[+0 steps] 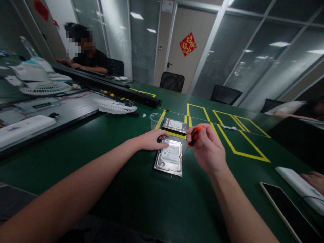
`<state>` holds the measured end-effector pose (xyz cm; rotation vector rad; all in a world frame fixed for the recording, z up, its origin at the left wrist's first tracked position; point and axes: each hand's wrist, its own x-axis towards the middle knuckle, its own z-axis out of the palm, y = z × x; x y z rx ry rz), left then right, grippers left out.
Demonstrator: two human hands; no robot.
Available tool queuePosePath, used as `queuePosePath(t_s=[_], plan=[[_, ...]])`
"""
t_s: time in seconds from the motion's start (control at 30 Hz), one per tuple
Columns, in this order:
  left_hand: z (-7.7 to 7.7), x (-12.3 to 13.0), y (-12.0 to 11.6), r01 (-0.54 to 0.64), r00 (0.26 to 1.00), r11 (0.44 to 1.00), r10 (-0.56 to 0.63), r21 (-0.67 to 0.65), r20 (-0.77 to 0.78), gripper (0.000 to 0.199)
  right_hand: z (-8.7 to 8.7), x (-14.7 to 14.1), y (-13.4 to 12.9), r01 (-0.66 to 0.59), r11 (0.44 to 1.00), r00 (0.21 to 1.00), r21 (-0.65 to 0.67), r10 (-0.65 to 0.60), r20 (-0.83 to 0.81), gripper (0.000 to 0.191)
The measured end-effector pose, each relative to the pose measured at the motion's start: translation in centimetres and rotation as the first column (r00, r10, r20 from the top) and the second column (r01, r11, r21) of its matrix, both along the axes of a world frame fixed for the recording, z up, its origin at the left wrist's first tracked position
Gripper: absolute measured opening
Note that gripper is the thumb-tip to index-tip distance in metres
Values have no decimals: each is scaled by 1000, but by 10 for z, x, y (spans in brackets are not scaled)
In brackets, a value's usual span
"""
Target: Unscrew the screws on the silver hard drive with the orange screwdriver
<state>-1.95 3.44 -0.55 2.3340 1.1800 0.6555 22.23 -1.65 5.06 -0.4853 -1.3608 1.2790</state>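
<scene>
A silver hard drive (169, 161) lies label up on the green table in front of me. My left hand (152, 139) steadies its far left corner, thumb on the top and fingers curled by the far edge. An orange and black screwdriver (194, 136) is gripped in my right hand (209, 150), its thin shaft slanting down to the drive's right edge. Whether the tip sits in a screw is too small to tell. Just beyond lies a second hard drive (175, 124), flat beside yellow tape. A clear plastic cup (155, 121) stands left of it.
White fan parts (116, 107) and a long black rail (131, 95) lie at the left. A phone (288, 211) and a white power strip (298, 185), with another person's hand (314, 181) by it, are at the right. Across the table sits a person (93, 59).
</scene>
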Motion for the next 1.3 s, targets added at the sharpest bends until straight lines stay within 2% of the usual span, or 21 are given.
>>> queuePosePath(t_s=[0.1,0.27,0.33,0.5,0.6,0.73,0.77,0.97,1.1,1.23,1.3], plan=[[0,0,0,-2,1000,1000,2,-3,3,54,0,0,0,-12,1000,1000,1,12,-5,8],[-1,-1,0,-11,1000,1000,11,-3,0,54,0,1,1,-4,1000,1000,-27,4,-2,37],[-1,-1,0,-12,1000,1000,12,-2,4,54,0,1,1,-12,1000,1000,-28,12,-10,33],[1,0,-1,-9,1000,1000,9,-11,4,54,-2,-1,-1,-38,999,999,-14,37,-38,7],[1,1,-1,-12,1000,1000,12,-7,-2,53,-2,-2,-1,-38,999,999,-2,38,-29,9],[0,0,-1,-13,1000,1000,13,-1,-11,53,-1,0,0,-13,1000,1000,-23,13,-8,40],[0,0,-1,-12,1000,1000,12,1,-10,53,-1,0,1,-11,1000,1000,-29,11,-5,42],[-1,1,0,-9,1000,1000,9,8,-6,52,-2,-1,0,-12,1000,1000,-14,12,4,14],[0,0,0,-10,1000,1000,10,7,-9,52,-2,-3,0,-19,1000,999,-1,19,-27,14],[0,0,-1,-12,1000,1000,12,6,-11,53,-1,-2,1,-23,999,999,-38,22,-41,40],[0,0,0,-11,1000,1000,11,7,-13,53,-1,-1,1,-23,999,999,-36,21,-35,36]])
